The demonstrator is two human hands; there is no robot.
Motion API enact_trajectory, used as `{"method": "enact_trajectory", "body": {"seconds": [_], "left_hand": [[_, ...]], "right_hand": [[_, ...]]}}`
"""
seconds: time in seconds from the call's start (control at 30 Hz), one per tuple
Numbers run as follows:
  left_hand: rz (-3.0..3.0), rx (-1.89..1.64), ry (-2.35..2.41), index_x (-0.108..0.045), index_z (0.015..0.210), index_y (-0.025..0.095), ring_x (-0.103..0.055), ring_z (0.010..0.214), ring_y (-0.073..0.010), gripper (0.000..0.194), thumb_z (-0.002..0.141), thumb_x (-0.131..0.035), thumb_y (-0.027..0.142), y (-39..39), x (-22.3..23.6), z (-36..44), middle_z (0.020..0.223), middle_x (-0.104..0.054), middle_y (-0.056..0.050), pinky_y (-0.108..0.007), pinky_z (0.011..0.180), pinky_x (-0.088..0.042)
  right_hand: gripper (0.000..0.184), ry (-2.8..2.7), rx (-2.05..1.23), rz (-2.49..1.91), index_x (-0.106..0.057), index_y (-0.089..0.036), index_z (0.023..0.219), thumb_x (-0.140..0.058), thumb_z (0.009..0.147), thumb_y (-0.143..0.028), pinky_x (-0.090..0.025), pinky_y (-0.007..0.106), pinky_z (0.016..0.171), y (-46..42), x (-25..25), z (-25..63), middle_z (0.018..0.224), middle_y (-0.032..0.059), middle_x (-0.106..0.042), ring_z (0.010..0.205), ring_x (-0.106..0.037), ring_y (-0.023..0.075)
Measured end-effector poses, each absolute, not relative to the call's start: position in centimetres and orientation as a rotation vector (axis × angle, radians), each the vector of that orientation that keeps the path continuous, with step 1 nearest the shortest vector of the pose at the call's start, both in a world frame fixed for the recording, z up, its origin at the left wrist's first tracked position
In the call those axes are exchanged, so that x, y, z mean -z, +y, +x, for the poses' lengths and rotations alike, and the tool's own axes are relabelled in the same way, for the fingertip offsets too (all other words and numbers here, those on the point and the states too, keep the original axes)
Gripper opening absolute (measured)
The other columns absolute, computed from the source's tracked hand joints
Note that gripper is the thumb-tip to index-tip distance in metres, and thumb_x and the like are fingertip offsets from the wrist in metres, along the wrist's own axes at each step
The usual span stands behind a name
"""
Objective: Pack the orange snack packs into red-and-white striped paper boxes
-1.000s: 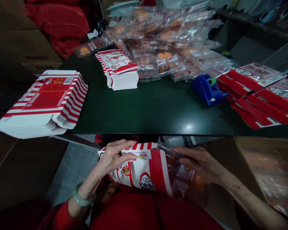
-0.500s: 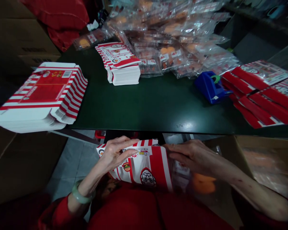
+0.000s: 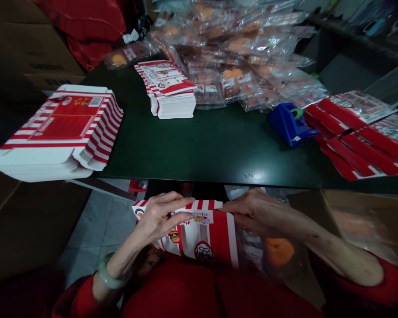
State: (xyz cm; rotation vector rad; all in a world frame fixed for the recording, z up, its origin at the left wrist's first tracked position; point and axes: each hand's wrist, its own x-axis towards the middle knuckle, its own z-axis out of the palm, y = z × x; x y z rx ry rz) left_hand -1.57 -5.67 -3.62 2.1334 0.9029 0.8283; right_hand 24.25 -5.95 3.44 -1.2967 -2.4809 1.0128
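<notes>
Left hand (image 3: pixel 157 217) and right hand (image 3: pixel 255 213) sit closer now, fingers (image 3: pixel 175 207) pressed along the carton (image 3: pixel 215 236).

Dark green counter (image 3: pixel 199 145) here has two stacks of flat red-and-white striped boxes on it, a big one (image 3: pixel 63 132) hanging over the left edge and a smaller one (image 3: pixel 169 90) up top, plus red printed flats (image 3: pixel 358 132) spread out on the right. Blue tape dispenser (image 3: pixel 290 124) sits just beside those, and behind it all is a big heap of clear bags (image 3: pixel 239 48) with orange stuff inside.
</notes>
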Motion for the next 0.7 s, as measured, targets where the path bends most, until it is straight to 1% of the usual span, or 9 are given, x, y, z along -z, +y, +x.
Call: {"method": "enact_trajectory", "body": {"seconds": [0.07, 0.13, 0.2, 0.3, 0.4, 0.5, 0.57, 0.63, 0.7], "left_hand": [[2.116, -0.826, 0.934, -0.066, 0.113, 0.013, -0.061, 0.072, -0.0163, 0.033, 0.086, -0.060, 0.033, -5.4, 3.7, -1.5, 0.090, -0.068, -0.010, -0.027, 0.064, -0.047], [2.045, -0.816, 1.003, -0.066, 0.110, 0.011, -0.059, 0.067, -0.0150, 0.035, 0.085, -0.061, 0.035, -4.8, 3.5, -1.1, 0.084, -0.067, -0.008, -0.026, 0.059, -0.045], [1.963, -0.815, 1.067, -0.068, 0.104, 0.010, -0.056, 0.062, -0.0133, 0.033, 0.084, -0.062, 0.036, -4.1, 2.9, -0.2, 0.077, -0.064, -0.005, -0.024, 0.055, -0.041], [1.923, -0.807, 1.067, -0.069, 0.095, 0.012, -0.052, 0.062, -0.0119, 0.026, 0.081, -0.065, 0.034, -2.9, 1.7, 1.9, 0.073, -0.060, -0.002, -0.023, 0.054, -0.038], [1.831, -0.698, 0.968, -0.066, 0.089, 0.014, -0.047, 0.061, -0.0106, 0.026, 0.076, -0.069, 0.035, -2.0, 1.2, 4.1, 0.070, -0.055, 0.002, -0.023, 0.055, -0.037], [1.572, -0.592, 0.815, -0.062, 0.086, 0.014, -0.047, 0.059, -0.0096, 0.026, 0.073, -0.069, 0.035, -1.3, 1.6, 5.4, 0.068, -0.055, 0.003, -0.022, 0.055, -0.039], [1.441, -0.608, 0.760, -0.061, 0.086, 0.013, -0.049, 0.061, -0.0097, 0.026, 0.072, -0.070, 0.033, -1.0, 2.0, 5.4, 0.071, -0.057, 0.002, -0.022, 0.057, -0.041], [1.358, -0.673, 0.766, -0.062, 0.087, 0.013, -0.051, 0.062, -0.0096, 0.028, 0.070, -0.072, 0.032, -0.9, 2.3, 5.0, 0.074, -0.059, 0.001, -0.022, 0.058, -0.042], [1.285, -0.741, 0.789, -0.063, 0.089, 0.013, -0.054, 0.063, -0.0096, 0.029, 0.069, -0.073, 0.031, -1.1, 2.5, 4.3, 0.075, -0.061, 0.001, -0.022, 0.060, -0.044]], "right_hand": [[0.023, -2.424, -1.146, -1.334, -0.068, -0.021, 0.079, -0.047, 0.080, -0.013, -0.032, 0.021, 0.049, -5.6, -3.1, 23.7, 0.059, -0.0027, -0.064, 0.049, -0.053, 0.0088], [0.014, -2.264, -1.230, -1.455, -0.063, -0.020, 0.080, -0.049, 0.080, -0.018, -0.032, 0.020, 0.047, -4.7, -3.3, 23.6, 0.055, -0.0040, -0.060, 0.046, -0.051, 0.0089], [0.005, -2.206, -1.217, -1.527, -0.056, -0.020, 0.083, -0.053, 0.079, -0.022, -0.030, 0.020, 0.045, -3.5, -4.3, 23.9, 0.052, -0.0064, -0.056, 0.043, -0.048, 0.0089], [0.015, -2.476, -0.945, -1.558, -0.048, -0.020, 0.089, -0.057, 0.076, -0.020, -0.026, 0.020, 0.048, -1.9, -6.7, 24.5, 0.055, -0.0075, -0.054, 0.045, -0.045, 0.0091], [0.017, -2.831, -0.555, -1.544, -0.048, -0.019, 0.094, -0.057, 0.079, -0.020, -0.021, 0.023, 0.049, -1.3, -8.5, 24.7, 0.056, -0.0058, -0.053, 0.047, -0.045, 0.0112], [0.017, -3.032, -0.232, -1.468, -0.051, -0.018, 0.100, -0.054, 0.083, -0.022, -0.018, 0.025, 0.050, -1.5, -9.4, 24.8, 0.055, -0.0037, -0.052, 0.049, -0.049, 0.0146], [0.022, -3.069, -0.108, -1.422, -0.053, -0.017, 0.105, -0.053, 0.085, -0.025, -0.021, 0.025, 0.050, -1.5, -10.1, 25.0, 0.057, -0.0015, -0.056, 0.051, -0.053, 0.0165], [0.032, -3.052, -0.101, -1.359, -0.053, -0.018, 0.114, -0.055, 0.084, -0.028, -0.028, 0.026, 0.052, -1.3, -11.1, 25.3, 0.066, 0.0012, -0.062, 0.057, -0.058, 0.0182], [0.040, -2.972, -0.151, -1.298, -0.052, -0.022, 0.121, -0.059, 0.082, -0.031, -0.037, 0.028, 0.058, -1.2, -12.4, 25.6, 0.078, 0.0020, -0.067, 0.067, -0.062, 0.0192]]}}
